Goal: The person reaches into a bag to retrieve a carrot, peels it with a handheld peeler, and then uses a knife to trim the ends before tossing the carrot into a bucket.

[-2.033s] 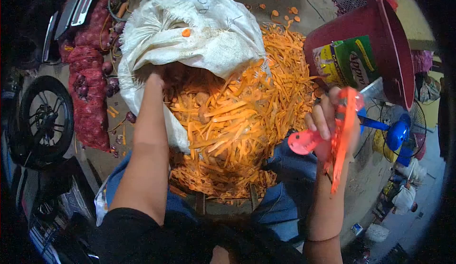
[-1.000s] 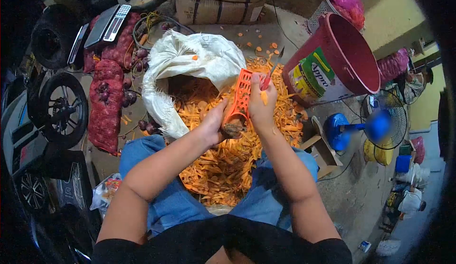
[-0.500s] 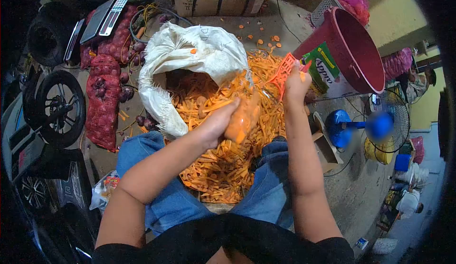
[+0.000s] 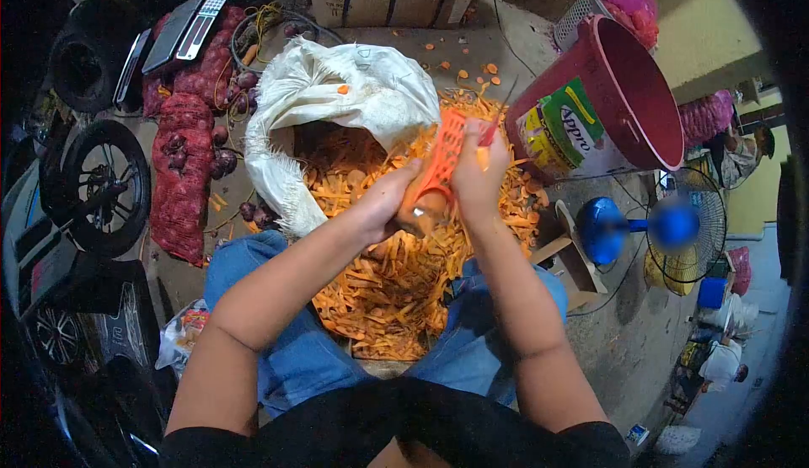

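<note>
My left hand (image 4: 388,200) is closed around a thick carrot (image 4: 424,213), held over the pile between my knees. In my right hand (image 4: 480,177) is an orange plastic peeler (image 4: 444,149) with a perforated body, its head lying against the carrot. A thin dark blade (image 4: 508,96) with a red part at its base also sticks out of the right hand, pointing up and away. Below both hands lies a heap of orange carrot peelings (image 4: 383,291). A white woven sack (image 4: 337,80) opens toward me, with carrots and peelings at its mouth.
A large maroon bucket (image 4: 552,72) leans at the right, near a blue fan (image 4: 602,230) and a cardboard box (image 4: 569,266). Red net bags of onions (image 4: 181,190), a scale (image 4: 179,34) and a motorcycle wheel (image 4: 105,190) stand at the left. People appear at far right.
My right hand has come left and down from beside the bucket, bringing the peeler onto the carrot. My left hand stays near its place, with the carrot now tilted lower.
</note>
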